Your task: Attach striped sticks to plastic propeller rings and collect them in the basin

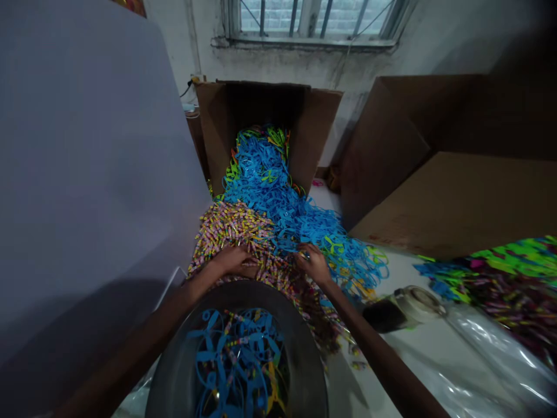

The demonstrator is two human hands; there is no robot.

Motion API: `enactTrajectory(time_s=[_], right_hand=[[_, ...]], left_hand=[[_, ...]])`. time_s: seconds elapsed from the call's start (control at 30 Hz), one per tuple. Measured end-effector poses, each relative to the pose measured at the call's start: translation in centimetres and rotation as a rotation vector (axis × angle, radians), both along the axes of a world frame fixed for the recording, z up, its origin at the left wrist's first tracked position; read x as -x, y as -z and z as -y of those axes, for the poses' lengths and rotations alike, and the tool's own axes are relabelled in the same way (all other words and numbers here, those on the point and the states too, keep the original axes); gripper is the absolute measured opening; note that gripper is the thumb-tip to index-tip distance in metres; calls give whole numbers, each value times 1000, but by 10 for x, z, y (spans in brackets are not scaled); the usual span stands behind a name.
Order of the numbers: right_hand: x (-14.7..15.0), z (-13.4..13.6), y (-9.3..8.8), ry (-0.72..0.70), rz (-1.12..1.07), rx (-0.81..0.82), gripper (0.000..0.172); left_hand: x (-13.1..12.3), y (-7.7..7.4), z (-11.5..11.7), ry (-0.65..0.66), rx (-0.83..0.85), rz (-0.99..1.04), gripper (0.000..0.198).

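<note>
My left hand (232,259) lies palm down on a heap of small multicoloured sticks (226,229), fingers curled into the pile; what they grip is hidden. My right hand (311,262) rests at the border of that heap and a pile of blue plastic loops (278,197), fingers pinched on something small I cannot make out. Just below both hands stands a round metal bowl (178,371) holding blue loops and a few coloured sticks.
An open cardboard box (217,128) at the back spills the blue, green and yellow loops. A large cardboard sheet (456,197) stands right. A tape roll (413,302), clear plastic film (500,354) and more coloured pieces (513,267) lie right. A grey panel (87,174) fills the left.
</note>
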State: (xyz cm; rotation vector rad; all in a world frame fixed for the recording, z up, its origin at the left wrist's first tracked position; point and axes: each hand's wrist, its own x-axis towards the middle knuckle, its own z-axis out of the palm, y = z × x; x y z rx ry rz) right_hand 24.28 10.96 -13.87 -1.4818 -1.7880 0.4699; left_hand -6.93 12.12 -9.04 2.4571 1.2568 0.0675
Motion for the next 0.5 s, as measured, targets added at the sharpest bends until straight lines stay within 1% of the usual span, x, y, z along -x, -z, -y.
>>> enactTrajectory(time_s=[0.13, 0.2, 0.3, 0.4, 0.5], right_hand=[[0, -7, -8, 162, -201, -13, 30], [2, -10, -11, 229, -310, 4, 30], [6, -10, -21, 264, -457, 29, 29], [9, -4, -37, 279, -580, 31, 30], [12, 7, -58, 297, -693, 28, 36]], left_hand=[[10, -9, 9, -139, -39, 250, 22], [10, -13, 20, -221, -41, 386, 23], [6, -21, 42, -325, -6, 565, 26], [1, -33, 64, -400, 4, 692, 25], [-1, -49, 80, -449, -24, 795, 21]])
